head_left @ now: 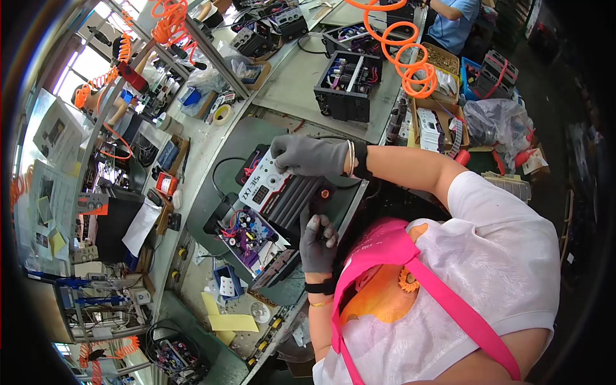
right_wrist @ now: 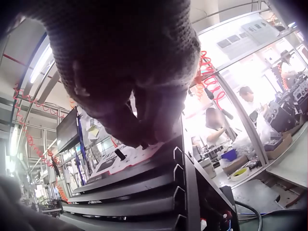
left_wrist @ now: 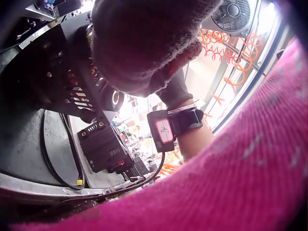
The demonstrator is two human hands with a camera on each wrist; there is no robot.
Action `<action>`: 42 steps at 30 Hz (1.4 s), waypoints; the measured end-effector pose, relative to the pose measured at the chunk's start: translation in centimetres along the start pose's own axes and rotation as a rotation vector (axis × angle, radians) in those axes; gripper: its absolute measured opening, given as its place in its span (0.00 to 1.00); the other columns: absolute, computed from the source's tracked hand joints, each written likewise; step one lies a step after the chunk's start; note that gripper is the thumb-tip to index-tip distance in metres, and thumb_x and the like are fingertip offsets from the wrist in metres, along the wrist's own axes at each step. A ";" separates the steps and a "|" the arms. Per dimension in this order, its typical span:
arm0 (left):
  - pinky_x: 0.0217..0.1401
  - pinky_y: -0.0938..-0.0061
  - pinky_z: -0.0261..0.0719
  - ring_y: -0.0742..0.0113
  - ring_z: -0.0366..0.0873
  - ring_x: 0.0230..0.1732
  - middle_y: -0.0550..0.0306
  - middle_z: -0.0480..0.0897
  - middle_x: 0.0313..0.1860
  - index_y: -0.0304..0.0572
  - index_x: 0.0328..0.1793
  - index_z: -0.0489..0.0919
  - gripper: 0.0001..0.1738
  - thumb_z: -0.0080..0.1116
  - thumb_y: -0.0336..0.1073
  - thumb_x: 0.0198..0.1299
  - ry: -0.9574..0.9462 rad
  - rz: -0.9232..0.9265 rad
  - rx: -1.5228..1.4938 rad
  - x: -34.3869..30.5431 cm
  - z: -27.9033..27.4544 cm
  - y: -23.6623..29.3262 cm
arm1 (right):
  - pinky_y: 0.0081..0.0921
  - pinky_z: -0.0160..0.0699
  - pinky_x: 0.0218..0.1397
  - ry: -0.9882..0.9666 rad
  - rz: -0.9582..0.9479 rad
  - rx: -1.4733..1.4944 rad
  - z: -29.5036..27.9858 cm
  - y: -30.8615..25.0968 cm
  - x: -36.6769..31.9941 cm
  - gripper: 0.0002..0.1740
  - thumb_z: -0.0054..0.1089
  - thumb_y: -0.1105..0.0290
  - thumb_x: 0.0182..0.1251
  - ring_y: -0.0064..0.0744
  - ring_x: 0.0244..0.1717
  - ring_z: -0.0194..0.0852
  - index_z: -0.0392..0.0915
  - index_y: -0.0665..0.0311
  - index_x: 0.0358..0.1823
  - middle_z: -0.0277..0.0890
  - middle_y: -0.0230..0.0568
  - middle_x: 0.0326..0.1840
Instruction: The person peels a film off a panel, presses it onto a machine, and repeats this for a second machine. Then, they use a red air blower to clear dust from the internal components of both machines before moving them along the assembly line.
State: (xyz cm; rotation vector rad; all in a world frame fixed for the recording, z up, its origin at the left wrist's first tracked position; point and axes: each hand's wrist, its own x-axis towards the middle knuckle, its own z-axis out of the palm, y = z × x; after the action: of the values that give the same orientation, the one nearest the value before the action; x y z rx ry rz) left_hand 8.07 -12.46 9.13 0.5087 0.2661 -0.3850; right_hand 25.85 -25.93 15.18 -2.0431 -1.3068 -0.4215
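Note:
A welding machine with a white front panel (head_left: 255, 190), a digital display and dark ribbed housing (head_left: 296, 202) lies on the green bench mat. My right hand (head_left: 308, 156), in a grey glove, bends its fingers down onto the panel's far end. In the right wrist view these fingertips (right_wrist: 144, 137) come together at the panel beside a small black knob (right_wrist: 120, 154); whatever they pinch or press there I cannot tell. Beside the housing's near side is my gloved left hand (head_left: 319, 244), fingers loosely curled. An opened unit with exposed circuit boards (head_left: 247, 237) adjoins the machine.
Another open black machine (head_left: 348, 83) stands farther along the bench. Yellow papers (head_left: 232, 322) and a blue bin (head_left: 228, 282) lie toward the other end. Orange coiled hoses (head_left: 404, 58) hang overhead. A roll of yellow tape (head_left: 222, 114) sits on the shelf behind the mat.

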 end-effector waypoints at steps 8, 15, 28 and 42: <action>0.22 0.85 0.64 0.75 0.65 0.26 0.62 0.71 0.32 0.44 0.45 0.71 0.07 0.52 0.36 0.64 -0.019 0.027 0.036 0.0 0.0 0.1 | 0.37 0.75 0.44 -0.116 0.058 -0.120 -0.4 -0.2 0.4 0.12 0.59 0.71 0.53 0.46 0.42 0.76 0.77 0.53 0.41 0.73 0.40 0.42; 0.20 0.84 0.65 0.74 0.67 0.27 0.62 0.75 0.34 0.46 0.41 0.74 0.05 0.55 0.36 0.62 -0.016 -0.023 -0.016 0.0 -0.2 0.2 | 0.39 0.74 0.46 -0.144 0.106 -0.107 -0.4 -0.4 0.7 0.08 0.58 0.72 0.54 0.49 0.43 0.76 0.79 0.56 0.37 0.72 0.42 0.41; 0.21 0.84 0.65 0.74 0.67 0.26 0.61 0.74 0.33 0.45 0.44 0.72 0.07 0.55 0.36 0.63 0.004 -0.005 -0.010 -0.1 -0.2 0.1 | 0.36 0.75 0.49 -0.194 0.039 -0.081 -0.6 -0.5 1.3 0.11 0.57 0.69 0.56 0.48 0.44 0.77 0.81 0.59 0.40 0.75 0.45 0.42; 0.20 0.84 0.64 0.74 0.66 0.27 0.63 0.73 0.31 0.47 0.50 0.72 0.10 0.54 0.35 0.63 -0.027 -0.017 -0.052 0.0 -0.6 -0.1 | 0.33 0.75 0.42 -0.225 -0.056 -0.400 -0.4 -2.0 1.2 0.08 0.51 0.68 0.57 0.41 0.39 0.75 0.78 0.60 0.35 0.71 0.39 0.37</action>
State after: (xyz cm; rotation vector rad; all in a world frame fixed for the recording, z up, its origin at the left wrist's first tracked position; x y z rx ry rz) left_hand 7.94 -12.20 8.58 0.4497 0.2540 -0.4005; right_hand 24.60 -24.86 16.92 -2.4463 -1.5117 -0.5246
